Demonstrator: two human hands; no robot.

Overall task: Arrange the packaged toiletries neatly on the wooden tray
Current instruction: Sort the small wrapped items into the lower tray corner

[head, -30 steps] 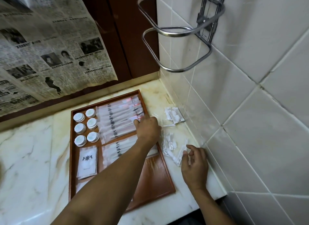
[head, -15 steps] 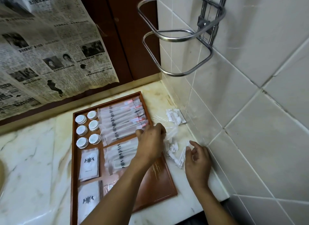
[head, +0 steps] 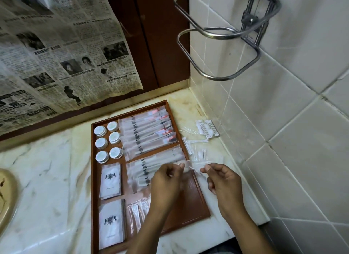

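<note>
The surface [head: 47, 178] is a glossy cream marble slab with brownish veins, tucked into a corner. There are pale square tiles [head: 283, 121] on the right wall, dark wood panels [head: 160, 36] behind, and a yellowed newspaper [head: 56, 45] hanging over the back left. A chrome wire rack [head: 226, 36] with two loops sticks out of the tiles, and a bit of beige basin [head: 4, 197] peeks in at the left edge.

The wooden tray [head: 188, 206] lies flat on the marble. It's reddish brown, rectangular, and split up by thin slats.

What's on it:
- Six little round jars [head: 108, 140] with white lids, in two columns of three at the far left corner.
- A fanned stack of long frosted sleeves [head: 149, 134] right beside them. They overlap too much for a proper count, and there's more of the same in the next section down.
- Two piles of flat white sachets [head: 110, 180] with a dark crest, one behind the other down the left side.
- Some clear crinkly wrappers [head: 137, 210] near the middle front.

Off the tray, between it and the tiles, loose cotton bud packets [head: 206, 129] lie on the marble. I count at least three, but they're blurry.

The left hand [head: 166, 183] and right hand [head: 224, 185] each pinch one end of a single clear packet [head: 194, 165]. It's held just over the tray's right rim between thumb and forefinger, with the other fingers curled in.
</note>
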